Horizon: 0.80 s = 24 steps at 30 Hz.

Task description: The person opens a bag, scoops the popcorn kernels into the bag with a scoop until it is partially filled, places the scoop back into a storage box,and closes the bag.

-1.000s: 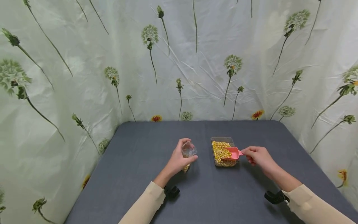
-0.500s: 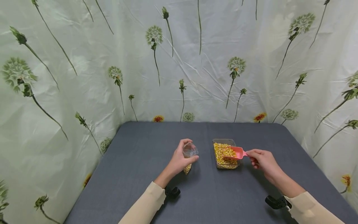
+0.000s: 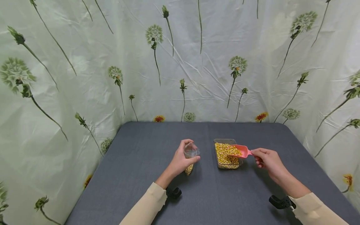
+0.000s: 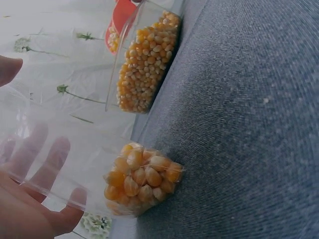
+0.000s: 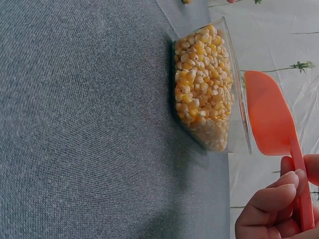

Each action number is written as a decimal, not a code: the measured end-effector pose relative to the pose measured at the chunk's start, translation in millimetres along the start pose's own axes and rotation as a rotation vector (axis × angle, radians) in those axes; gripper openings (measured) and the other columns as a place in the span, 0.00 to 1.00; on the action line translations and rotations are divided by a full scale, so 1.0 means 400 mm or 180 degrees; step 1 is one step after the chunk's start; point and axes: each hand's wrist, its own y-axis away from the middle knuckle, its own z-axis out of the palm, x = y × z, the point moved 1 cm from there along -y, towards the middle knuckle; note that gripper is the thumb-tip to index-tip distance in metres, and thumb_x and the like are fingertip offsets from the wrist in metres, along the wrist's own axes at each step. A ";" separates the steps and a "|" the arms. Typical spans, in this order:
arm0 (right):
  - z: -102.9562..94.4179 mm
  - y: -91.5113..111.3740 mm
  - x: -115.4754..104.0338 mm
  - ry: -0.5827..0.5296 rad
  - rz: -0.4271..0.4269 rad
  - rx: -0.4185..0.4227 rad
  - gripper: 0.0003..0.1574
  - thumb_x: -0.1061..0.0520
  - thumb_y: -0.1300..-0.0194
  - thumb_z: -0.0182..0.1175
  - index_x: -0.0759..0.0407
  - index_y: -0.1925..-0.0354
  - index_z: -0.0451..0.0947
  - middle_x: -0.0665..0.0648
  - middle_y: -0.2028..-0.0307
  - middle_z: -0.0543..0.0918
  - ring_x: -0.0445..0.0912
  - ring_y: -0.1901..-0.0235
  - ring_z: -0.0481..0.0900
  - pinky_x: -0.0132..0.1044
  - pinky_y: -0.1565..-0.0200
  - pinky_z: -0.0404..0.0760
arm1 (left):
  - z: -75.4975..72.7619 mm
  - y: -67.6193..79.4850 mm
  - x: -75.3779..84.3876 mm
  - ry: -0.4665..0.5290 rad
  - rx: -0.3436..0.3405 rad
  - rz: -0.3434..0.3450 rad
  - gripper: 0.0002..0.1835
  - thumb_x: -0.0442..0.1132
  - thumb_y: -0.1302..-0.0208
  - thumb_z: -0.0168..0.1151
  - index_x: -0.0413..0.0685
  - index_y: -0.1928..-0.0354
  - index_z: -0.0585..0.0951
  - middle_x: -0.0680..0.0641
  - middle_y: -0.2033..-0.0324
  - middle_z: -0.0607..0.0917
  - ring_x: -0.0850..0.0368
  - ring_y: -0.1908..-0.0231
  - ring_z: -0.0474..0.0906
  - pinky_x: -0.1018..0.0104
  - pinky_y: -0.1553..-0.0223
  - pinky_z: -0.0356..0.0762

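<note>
A clear plastic bag (image 3: 192,150) stands with its mouth spread, and my left hand (image 3: 180,161) holds it with thumb and fingers curved around it. Corn kernels (image 4: 142,181) fill its bottom corner, low by the cloth in the left wrist view. To the right is a clear rectangular container (image 3: 224,141) holding many yellow corn kernels (image 5: 202,82). My right hand (image 3: 270,164) pinches the handle of a pinkish-red scoop (image 5: 270,117). The scoop is at rim height over the container's right side, with kernels in its bowl.
A dark grey cloth-covered table (image 3: 157,140) lies under everything. Behind it and at the sides hangs a pale curtain (image 3: 126,56) with dandelion prints. A black wrist device (image 3: 173,193) is on the left wrist, another (image 3: 281,202) on the right.
The scoop has risen out of the kernels with some in its bowl, and my right hand has shifted slightly right. My left hand and the bag stay nearly still; the head view shifted a little.
</note>
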 end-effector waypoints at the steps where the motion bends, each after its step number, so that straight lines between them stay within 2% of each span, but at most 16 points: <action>1: 0.000 0.000 0.000 -0.0010 0.0007 -0.0004 0.17 0.48 0.25 0.59 0.62 0.59 0.82 0.52 0.75 0.74 0.43 0.77 0.73 0.39 0.71 0.77 | 0.000 0.000 -0.002 0.0003 -0.0010 -0.0006 0.31 0.37 0.35 0.70 0.50 0.35 0.65 0.43 0.46 0.78 0.48 0.39 0.73 0.46 0.45 0.71; 4: 0.000 -0.001 0.002 -0.0048 0.0044 -0.0014 0.15 0.48 0.25 0.59 0.59 0.61 0.82 0.52 0.75 0.74 0.43 0.76 0.73 0.38 0.71 0.77 | 0.003 -0.006 -0.023 -0.0009 -0.0027 -0.0034 0.34 0.37 0.36 0.71 0.50 0.33 0.64 0.43 0.46 0.78 0.48 0.39 0.73 0.44 0.44 0.70; 9: 0.000 -0.004 0.006 -0.0111 0.0078 -0.0030 0.16 0.50 0.25 0.58 0.62 0.59 0.82 0.52 0.75 0.74 0.43 0.76 0.73 0.38 0.71 0.77 | 0.010 -0.019 -0.084 -0.0042 -0.0010 -0.0105 0.40 0.40 0.37 0.73 0.57 0.29 0.61 0.49 0.45 0.78 0.47 0.40 0.72 0.43 0.46 0.71; 14: 0.004 -0.006 0.003 -0.0125 0.0091 -0.0054 0.19 0.49 0.25 0.58 0.66 0.55 0.81 0.52 0.74 0.75 0.43 0.76 0.73 0.39 0.70 0.78 | 0.007 -0.015 -0.100 -0.0058 -0.0018 -0.0112 0.38 0.44 0.37 0.73 0.63 0.30 0.62 0.55 0.46 0.78 0.51 0.41 0.73 0.46 0.48 0.73; 17: 0.008 -0.006 -0.006 -0.0137 0.0101 -0.0056 0.19 0.48 0.25 0.58 0.65 0.56 0.81 0.52 0.74 0.74 0.43 0.76 0.72 0.38 0.70 0.78 | 0.007 -0.014 -0.098 -0.0057 -0.0019 -0.0064 0.36 0.45 0.37 0.72 0.63 0.32 0.63 0.55 0.47 0.78 0.53 0.41 0.73 0.47 0.48 0.74; 24: 0.012 -0.009 -0.025 -0.0194 0.0058 -0.0099 0.17 0.46 0.25 0.59 0.59 0.59 0.82 0.52 0.75 0.75 0.43 0.76 0.73 0.38 0.69 0.78 | -0.003 0.001 -0.008 -0.0010 -0.0085 -0.0084 0.33 0.38 0.35 0.70 0.51 0.33 0.64 0.43 0.45 0.78 0.44 0.39 0.72 0.45 0.48 0.74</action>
